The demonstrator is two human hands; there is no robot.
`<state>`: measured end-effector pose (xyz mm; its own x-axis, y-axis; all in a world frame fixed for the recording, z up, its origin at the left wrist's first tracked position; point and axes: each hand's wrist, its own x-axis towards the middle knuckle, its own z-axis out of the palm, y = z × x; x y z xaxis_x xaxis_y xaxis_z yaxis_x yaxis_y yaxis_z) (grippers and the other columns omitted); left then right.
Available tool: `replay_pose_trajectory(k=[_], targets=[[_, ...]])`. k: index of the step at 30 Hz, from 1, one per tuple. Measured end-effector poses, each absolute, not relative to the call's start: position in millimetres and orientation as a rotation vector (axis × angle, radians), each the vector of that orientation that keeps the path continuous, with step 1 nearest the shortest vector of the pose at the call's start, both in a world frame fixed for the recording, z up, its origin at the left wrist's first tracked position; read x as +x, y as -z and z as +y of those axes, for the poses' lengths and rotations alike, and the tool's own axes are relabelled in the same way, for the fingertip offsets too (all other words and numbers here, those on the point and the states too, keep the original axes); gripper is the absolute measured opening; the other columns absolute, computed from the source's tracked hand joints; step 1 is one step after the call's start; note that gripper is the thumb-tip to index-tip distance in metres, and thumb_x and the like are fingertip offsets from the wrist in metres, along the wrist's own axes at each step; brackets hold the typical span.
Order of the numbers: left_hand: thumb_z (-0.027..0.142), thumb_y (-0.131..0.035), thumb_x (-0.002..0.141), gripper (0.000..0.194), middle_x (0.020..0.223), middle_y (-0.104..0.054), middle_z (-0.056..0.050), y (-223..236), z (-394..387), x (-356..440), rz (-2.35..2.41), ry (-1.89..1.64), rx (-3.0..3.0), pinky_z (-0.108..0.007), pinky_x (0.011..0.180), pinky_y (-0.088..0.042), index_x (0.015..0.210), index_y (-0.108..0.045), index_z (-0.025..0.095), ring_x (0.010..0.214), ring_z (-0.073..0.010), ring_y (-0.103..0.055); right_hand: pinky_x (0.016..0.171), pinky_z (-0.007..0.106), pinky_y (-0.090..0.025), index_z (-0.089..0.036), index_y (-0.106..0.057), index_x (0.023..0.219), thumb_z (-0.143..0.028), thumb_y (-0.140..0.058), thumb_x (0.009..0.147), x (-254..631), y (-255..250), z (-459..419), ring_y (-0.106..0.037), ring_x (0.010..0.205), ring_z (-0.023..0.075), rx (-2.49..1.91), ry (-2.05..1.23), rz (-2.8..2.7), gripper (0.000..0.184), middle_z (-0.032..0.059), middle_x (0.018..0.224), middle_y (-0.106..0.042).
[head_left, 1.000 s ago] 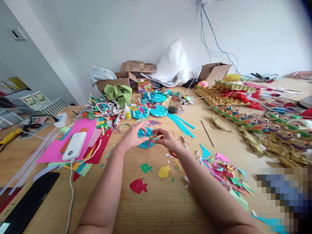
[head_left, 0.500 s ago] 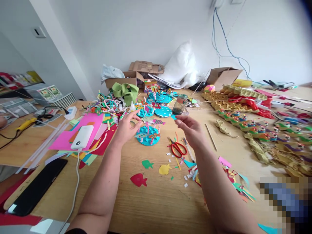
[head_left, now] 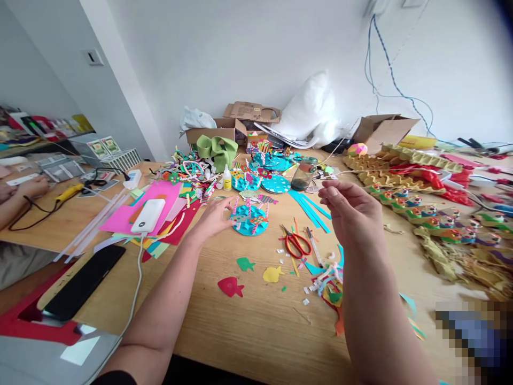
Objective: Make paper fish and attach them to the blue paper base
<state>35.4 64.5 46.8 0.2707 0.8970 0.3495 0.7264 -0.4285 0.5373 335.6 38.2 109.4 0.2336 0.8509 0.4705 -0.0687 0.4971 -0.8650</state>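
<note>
My left hand (head_left: 216, 216) is at the left edge of a round blue paper craft (head_left: 250, 227) with pink-and-white twisted posts and small paper fish. Its thumb and fingers are apart; whether they touch the craft I cannot tell. To the right, my right hand (head_left: 355, 214) is raised above the table, thumb and fingertips pinched together. Anything between those fingertips is too small to make out. Three cut-out paper fish lie in front of the craft: green (head_left: 245, 264), yellow (head_left: 273, 274) and red (head_left: 230, 287).
Red-handled scissors (head_left: 297, 246) and a pen (head_left: 315, 247) lie between my arms, amid paper scraps. Blue strips (head_left: 310, 208) lie by a glass jar (head_left: 303, 174). A glue bottle (head_left: 227, 178) stands behind my left hand. At left are a power bank (head_left: 148, 216) and a phone (head_left: 84, 282).
The view has turned a little left. My right hand has moved right, uncovering the blue strips. My left hand has lowered toward the craft's left edge.
</note>
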Motion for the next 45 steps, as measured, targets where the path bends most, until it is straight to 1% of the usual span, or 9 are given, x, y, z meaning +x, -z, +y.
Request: replay_pose_trajectory(k=[4, 8, 10, 13, 15, 21, 26, 41, 45], targets=[[0.016, -0.077, 0.063, 0.072, 0.105, -0.068, -0.005, -38, 60, 25, 1.566, -0.887, 2.23, -0.042, 0.096, -0.044, 0.13, -0.051, 0.022, 0.109, -0.0263, -0.058, 0.06, 0.025, -0.047, -0.018, -0.068, 0.086, -0.031, -0.074, 0.073, 337, -116, 31, -0.06, 0.069, 0.0109, -0.811, -0.686, -1.165, 0.018, 0.0012, 0.077, -0.064], [0.013, -0.074, 0.065, 0.067, 0.103, -0.068, -0.006, -34, 45, 12, 1.639, -0.86, 2.151, -0.039, 0.091, -0.047, 0.128, -0.051, 0.019, 0.1, -0.0234, -0.061, 0.059, 0.025, -0.045, -0.016, -0.07, 0.083, -0.025, -0.075, 0.071, 335, -125, 21, -0.058, 0.064, 0.0097, -0.755, -0.668, -1.121, 0.015, 0.0018, 0.074, -0.064], [0.013, -0.071, 0.068, 0.053, 0.102, -0.067, -0.006, -36, 31, 9, 1.684, -0.838, 2.137, -0.038, 0.088, -0.048, 0.118, -0.056, 0.017, 0.097, -0.0223, -0.062, 0.058, 0.026, -0.043, -0.016, -0.071, 0.081, -0.023, -0.076, 0.07, 333, -129, 16, -0.058, 0.061, 0.0095, -0.726, -0.656, -1.129, 0.014, 0.0018, 0.07, -0.063], [0.014, -0.067, 0.073, 0.019, 0.095, -0.067, -0.005, -39, 1, 9, 1.705, -0.803, 2.214, -0.037, 0.087, -0.047, 0.091, -0.062, 0.018, 0.096, -0.0218, -0.06, 0.057, 0.027, -0.042, -0.018, -0.073, 0.08, -0.022, -0.077, 0.07, 332, -134, 10, -0.057, 0.059, 0.0098, -0.688, -0.581, -1.16, 0.012, 0.0012, 0.067, -0.063], [0.016, -0.064, 0.077, 0.011, 0.091, -0.066, -0.002, -39, -23, 11, 1.571, -0.717, 2.294, -0.035, 0.086, -0.047, 0.088, -0.062, 0.019, 0.093, -0.0198, -0.061, 0.056, 0.029, -0.041, -0.019, -0.073, 0.079, -0.02, -0.076, 0.071, 333, -136, 8, -0.057, 0.057, 0.0102, -0.667, -0.518, -1.177, 0.009, 0.0014, 0.068, -0.062], [0.023, -0.062, 0.084, 0.019, 0.099, -0.067, -0.006, -25, -73, 10, 1.339, -0.384, 2.531, -0.037, 0.092, -0.045, 0.102, -0.065, 0.02, 0.099, -0.0211, -0.06, 0.05, 0.029, -0.036, -0.017, -0.074, 0.072, -0.018, -0.077, 0.07, 337, -141, 3, -0.057, 0.053, 0.0115, -0.626, -0.48, -1.158, 0.004, 0.0025, 0.063, -0.061], [0.016, -0.055, 0.085, 0.029, 0.106, -0.067, -0.008, -14, -83, 16, 1.231, -0.251, 2.671, -0.038, 0.095, -0.045, 0.114, -0.061, 0.018, 0.106, -0.0221, -0.056, 0.052, 0.029, -0.039, -0.017, -0.073, 0.071, -0.021, -0.079, 0.068, 332, -144, -1, -0.056, 0.053, 0.0114, -0.62, -0.511, -1.155, 0.008, 0.0023, 0.063, -0.062], [0.011, -0.053, 0.084, 0.017, 0.095, -0.065, -0.005, 3, -77, 21, 1.199, -0.182, 2.819, -0.032, 0.084, -0.049, 0.098, -0.062, 0.017, 0.091, -0.0192, -0.059, 0.063, 0.026, -0.044, -0.018, -0.075, 0.074, -0.025, -0.079, 0.068, 332, -141, -4, -0.057, 0.06, 0.0099, -0.712, -0.665, -1.1, 0.01, 0.001, 0.069, -0.067], [0.011, -0.053, 0.084, 0.018, 0.096, -0.065, -0.005, 7, -76, 20, 1.185, -0.241, 2.826, -0.032, 0.085, -0.05, 0.099, -0.062, 0.017, 0.092, -0.0191, -0.059, 0.064, 0.027, -0.044, -0.018, -0.074, 0.072, -0.025, -0.079, 0.067, 332, -142, -5, -0.057, 0.06, 0.0102, -0.709, -0.674, -1.096, 0.009, 0.0013, 0.07, -0.068]])
